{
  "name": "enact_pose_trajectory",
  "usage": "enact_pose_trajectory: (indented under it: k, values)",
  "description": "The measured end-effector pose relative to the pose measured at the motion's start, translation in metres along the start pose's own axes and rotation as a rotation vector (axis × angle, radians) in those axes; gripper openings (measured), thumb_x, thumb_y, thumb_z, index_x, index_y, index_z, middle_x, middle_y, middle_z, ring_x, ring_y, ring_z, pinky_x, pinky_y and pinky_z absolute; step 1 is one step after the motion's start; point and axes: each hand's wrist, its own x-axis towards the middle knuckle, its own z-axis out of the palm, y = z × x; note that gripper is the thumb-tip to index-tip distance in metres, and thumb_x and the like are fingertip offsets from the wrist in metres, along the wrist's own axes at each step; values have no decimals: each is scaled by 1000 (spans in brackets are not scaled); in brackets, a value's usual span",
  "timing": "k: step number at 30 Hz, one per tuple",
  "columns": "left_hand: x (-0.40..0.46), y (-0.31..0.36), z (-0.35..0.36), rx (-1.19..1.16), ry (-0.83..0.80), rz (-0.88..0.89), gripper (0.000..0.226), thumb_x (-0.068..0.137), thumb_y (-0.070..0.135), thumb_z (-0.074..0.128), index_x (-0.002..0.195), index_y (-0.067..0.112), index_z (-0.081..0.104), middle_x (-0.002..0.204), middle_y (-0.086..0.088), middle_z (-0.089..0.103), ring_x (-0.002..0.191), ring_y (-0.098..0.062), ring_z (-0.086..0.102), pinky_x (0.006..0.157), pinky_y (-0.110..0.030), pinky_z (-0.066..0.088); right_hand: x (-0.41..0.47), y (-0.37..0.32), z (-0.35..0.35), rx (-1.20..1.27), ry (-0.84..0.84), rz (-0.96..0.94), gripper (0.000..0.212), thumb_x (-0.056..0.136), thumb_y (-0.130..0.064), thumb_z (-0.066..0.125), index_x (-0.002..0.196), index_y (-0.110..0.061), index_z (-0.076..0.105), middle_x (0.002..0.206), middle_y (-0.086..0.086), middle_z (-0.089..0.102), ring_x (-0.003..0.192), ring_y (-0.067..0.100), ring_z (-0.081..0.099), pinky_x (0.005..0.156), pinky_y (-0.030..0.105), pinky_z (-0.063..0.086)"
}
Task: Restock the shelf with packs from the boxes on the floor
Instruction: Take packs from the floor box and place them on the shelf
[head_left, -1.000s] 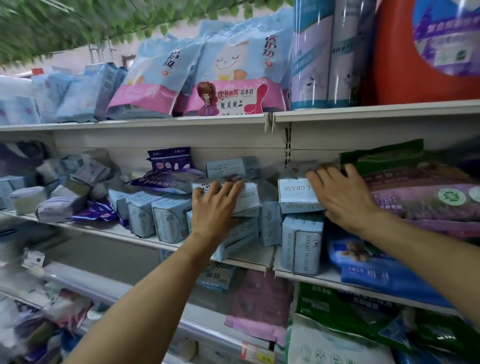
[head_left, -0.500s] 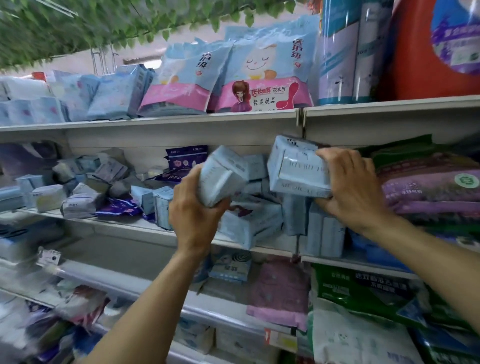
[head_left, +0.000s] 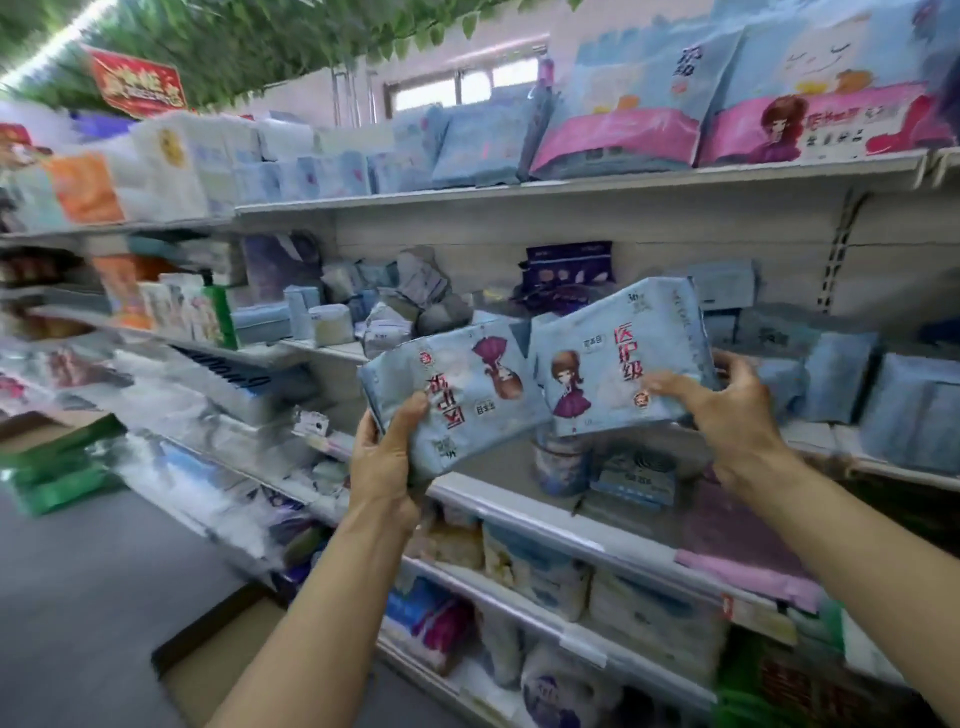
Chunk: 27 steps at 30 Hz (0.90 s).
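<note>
I hold two light-blue packs with a cartoon girl printed on them, out in front of the middle shelf (head_left: 519, 493). My left hand (head_left: 387, 457) grips the lower end of the left pack (head_left: 467, 395), which is turned sideways. My right hand (head_left: 727, 410) holds the right pack (head_left: 618, 358) upright by its right edge, thumb across the front and fingers behind. The two packs touch at the middle. More blue packs (head_left: 841, 379) stand on the shelf behind them at the right.
An open cardboard box (head_left: 208, 654) lies on the floor at lower left, below my left arm. A green box (head_left: 57, 467) sits further left on the floor. Shelves above and below are crowded with packs. Green leaves hang overhead.
Both hands have pulled away from the shelf, each bringing a pack, and turned the printed fronts towards me. The view has swung left, showing more of the aisle and floor.
</note>
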Motion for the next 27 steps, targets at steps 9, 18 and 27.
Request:
enact_pose_trajectory:
  k: [9, 18, 27]
  values:
    - [28, 61, -136, 67, 213, -43, 51, 76, 11, 78, 124, 14, 62, 104, -12, 74, 74, -24, 74, 57, -44, 60, -37, 49, 142, 116, -156, 226, 57, 73, -11, 80, 123, -8, 53, 100, 8, 71, 73, 18, 68, 53, 25, 52]
    - [102, 88, -256, 128, 491, -53, 69, 64, 13, 86, 126, 14, 58, 100, -10, 75, 79, -26, 74, 73, -52, 60, -31, 117, 316, 28, -423, 320, 63, 69, -18, 84, 118, -16, 44, 106, 9, 67, 81, 22, 71, 68, 33, 58]
    - [261, 67, -371, 171, 779, -144, 68, 69, 18, 87, 127, 18, 53, 108, -11, 71, 84, -31, 71, 73, -52, 59, 0, 244, 489, -15, -467, 507, 62, 69, -18, 84, 117, -16, 44, 106, 7, 64, 79, 21, 70, 51, 25, 55]
